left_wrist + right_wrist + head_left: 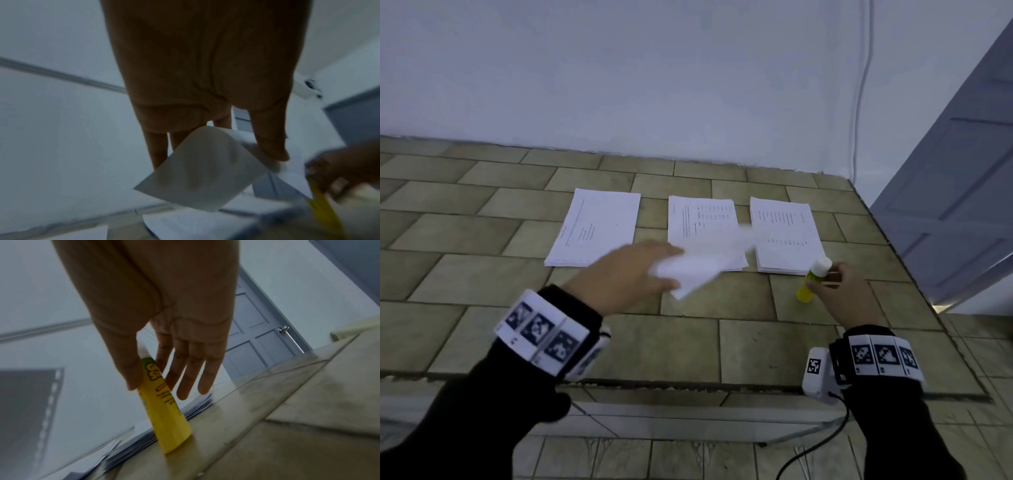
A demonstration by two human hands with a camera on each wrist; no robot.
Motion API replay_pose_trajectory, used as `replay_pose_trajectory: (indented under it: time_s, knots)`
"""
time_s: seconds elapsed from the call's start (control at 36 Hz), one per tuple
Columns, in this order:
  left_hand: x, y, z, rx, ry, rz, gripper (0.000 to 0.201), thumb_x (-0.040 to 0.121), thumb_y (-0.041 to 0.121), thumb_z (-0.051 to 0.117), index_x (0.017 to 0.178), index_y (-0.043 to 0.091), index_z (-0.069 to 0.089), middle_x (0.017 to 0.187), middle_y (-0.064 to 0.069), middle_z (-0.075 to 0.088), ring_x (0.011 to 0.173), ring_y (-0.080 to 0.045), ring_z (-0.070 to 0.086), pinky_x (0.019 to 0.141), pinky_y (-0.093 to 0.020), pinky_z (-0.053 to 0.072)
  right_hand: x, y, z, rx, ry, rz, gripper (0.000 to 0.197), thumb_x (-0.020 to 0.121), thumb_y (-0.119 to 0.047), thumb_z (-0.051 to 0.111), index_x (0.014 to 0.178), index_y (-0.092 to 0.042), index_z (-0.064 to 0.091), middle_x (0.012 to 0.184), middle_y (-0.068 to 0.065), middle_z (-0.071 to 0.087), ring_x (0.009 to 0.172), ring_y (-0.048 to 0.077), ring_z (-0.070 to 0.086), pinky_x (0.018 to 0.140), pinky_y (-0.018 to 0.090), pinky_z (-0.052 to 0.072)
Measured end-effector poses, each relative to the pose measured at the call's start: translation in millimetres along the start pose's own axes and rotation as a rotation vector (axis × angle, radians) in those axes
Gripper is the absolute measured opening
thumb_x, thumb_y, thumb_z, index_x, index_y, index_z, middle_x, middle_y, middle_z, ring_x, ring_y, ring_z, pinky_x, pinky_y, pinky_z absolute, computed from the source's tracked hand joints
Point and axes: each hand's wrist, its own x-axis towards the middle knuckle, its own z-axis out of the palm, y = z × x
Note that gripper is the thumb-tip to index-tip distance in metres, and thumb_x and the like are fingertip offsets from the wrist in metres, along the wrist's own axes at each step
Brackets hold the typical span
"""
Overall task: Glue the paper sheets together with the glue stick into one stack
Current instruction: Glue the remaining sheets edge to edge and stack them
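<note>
Three piles of printed paper lie in a row on the tiled counter: a left pile, a middle pile and a right pile. My left hand hovers over the middle pile and pinches one blurred, curling sheet between thumb and fingers. In the left wrist view the sheet bends under the thumb. My right hand pinches a yellow glue stick with a white cap. The glue stick stands tilted on the counter, just in front of the right pile.
A white wall closes the back of the counter, and a cable hangs down it at the right. A grey door stands past the counter's right edge. The counter's front edge drops to a tiled step.
</note>
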Motion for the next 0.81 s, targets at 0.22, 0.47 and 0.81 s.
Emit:
replay_pose_trajectory:
  time_s: [0.22, 0.47, 0.81]
  knots:
    - [-22, -8, 60, 0.271, -0.385, 0.141, 0.061, 0.092, 0.048, 0.061, 0.147, 0.039, 0.035, 0.162, 0.003, 0.018, 0.149, -0.015, 0.012, 0.12, -0.033, 0.01, -14, -6, 1, 0.031, -0.121, -0.106, 0.03, 0.087, -0.015, 0.069, 0.114, -0.01, 0.058, 0.103, 0.004, 0.061, 0.092, 0.017, 0.057, 0.062, 0.011, 0.037]
    - [-32, -22, 79, 0.42, -0.51, 0.126, 0.084, 0.075, 0.063, 0.033, 0.153, 0.041, 0.012, 0.162, 0.002, -0.015, 0.139, -0.012, -0.03, 0.118, -0.044, -0.01, -24, -10, 17, 0.003, -0.255, -0.222, 0.029, 0.089, -0.023, 0.068, 0.115, -0.016, 0.057, 0.104, 0.002, 0.059, 0.089, 0.017, 0.058, 0.064, 0.016, 0.041]
    - [-43, -27, 79, 0.207, -0.252, -0.017, 0.093, 0.066, 0.072, 0.016, 0.152, 0.037, 0.012, 0.162, 0.01, -0.013, 0.14, 0.001, -0.025, 0.12, -0.039, -0.012, -33, -28, 38, 0.008, -0.311, -0.342, 0.028, 0.086, -0.021, 0.07, 0.112, -0.02, 0.059, 0.104, 0.001, 0.058, 0.078, 0.004, 0.051, 0.063, 0.012, 0.036]
